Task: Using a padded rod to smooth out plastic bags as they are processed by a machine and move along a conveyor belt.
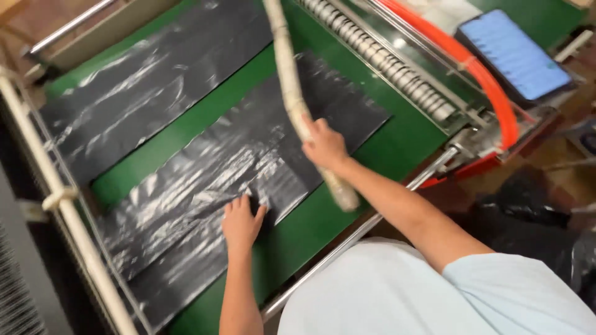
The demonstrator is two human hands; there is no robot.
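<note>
Closest to me is the person's pale blue shirt [397, 291], with both bare forearms reaching out over a green bench [347, 205]. The left hand [241, 222] lies flat, fingers spread and grip released, pressing on the near edge of a stack of black plastic sheets [205, 198] that stretches along the green surface. Just right of it, a little farther out, the right hand [324, 146] has its grip clenched around a long pale stick [292, 93], which looks wrapped in tape; the stick's lower end pokes out below the fist over the bench edge, and its length rises up and away across the sheets, out of the top of view. A metal rail [347, 242] runs along the bench's near side. Beyond the first stack, across a green strip, lies a second stack of black sheets [149, 80]. Farther right sits a ribbed metal roller [385, 62], an orange tube [490, 87] curving past it, and a blue panel [515, 53].
</note>
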